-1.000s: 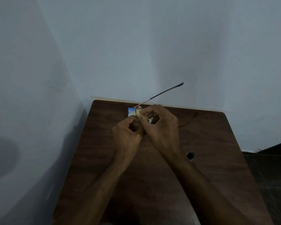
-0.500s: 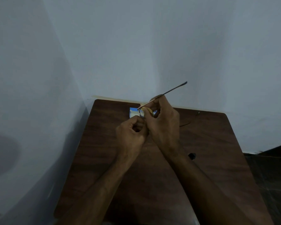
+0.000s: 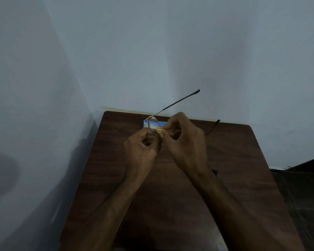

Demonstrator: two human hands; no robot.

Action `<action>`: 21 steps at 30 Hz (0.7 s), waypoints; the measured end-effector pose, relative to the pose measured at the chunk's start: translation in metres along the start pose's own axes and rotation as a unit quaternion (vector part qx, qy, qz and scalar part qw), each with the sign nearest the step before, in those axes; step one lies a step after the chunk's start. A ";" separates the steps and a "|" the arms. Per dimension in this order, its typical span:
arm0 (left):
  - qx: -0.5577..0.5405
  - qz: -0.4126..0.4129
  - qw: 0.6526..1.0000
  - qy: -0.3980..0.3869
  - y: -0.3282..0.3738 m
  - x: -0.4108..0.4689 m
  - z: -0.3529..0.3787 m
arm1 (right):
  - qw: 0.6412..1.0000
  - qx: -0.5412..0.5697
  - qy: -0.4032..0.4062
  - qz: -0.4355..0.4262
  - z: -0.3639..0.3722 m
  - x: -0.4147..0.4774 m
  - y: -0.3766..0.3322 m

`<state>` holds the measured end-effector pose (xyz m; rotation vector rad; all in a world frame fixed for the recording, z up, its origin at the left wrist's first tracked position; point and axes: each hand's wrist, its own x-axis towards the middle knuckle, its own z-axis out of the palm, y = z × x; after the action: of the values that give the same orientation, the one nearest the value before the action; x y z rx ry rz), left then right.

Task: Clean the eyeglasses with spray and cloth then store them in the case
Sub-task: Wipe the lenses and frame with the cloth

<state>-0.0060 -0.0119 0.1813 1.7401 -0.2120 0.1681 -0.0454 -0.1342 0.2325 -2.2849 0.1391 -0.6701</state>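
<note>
Eyeglasses (image 3: pixel 153 124) held above the bench's (image 3: pixel 234 178) far end. Left hand (image 3: pixel 140 149) curled round the frame, right hand (image 3: pixel 186 142) pinching the yellow cloth (image 3: pixel 159 131) onto a lens. Risk: hard rubbing could bend the thin frame or twist it loose, dropping it onto the bench.

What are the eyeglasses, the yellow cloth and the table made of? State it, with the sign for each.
Eyeglasses: thin metal-looking wire rim, darker matte temple tips, probably plastic. Yellow cloth: soft fabric, crumpled; weave too small to tell. Table: dark wood-grain top, wood or laminate.
</note>
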 end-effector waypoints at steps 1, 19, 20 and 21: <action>-0.004 -0.001 1.000 0.004 0.002 -0.001 0.001 | 0.999 -0.039 0.013 -0.003 -0.004 0.000 0.003; -0.128 -0.124 0.984 0.018 0.017 -0.001 0.008 | 0.980 -0.164 0.005 -0.112 -0.006 -0.029 0.019; -0.145 -0.139 0.979 0.018 0.019 -0.002 0.009 | 0.977 -0.172 0.016 -0.124 -0.005 -0.031 0.019; -0.158 -0.147 0.976 0.018 0.021 -0.004 0.010 | 0.976 -0.172 0.029 -0.132 -0.004 -0.031 0.019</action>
<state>-0.0148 -0.0252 0.1990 1.4295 0.0469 -0.0503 -0.0726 -0.1415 0.2085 -2.6458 -0.0258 -0.9075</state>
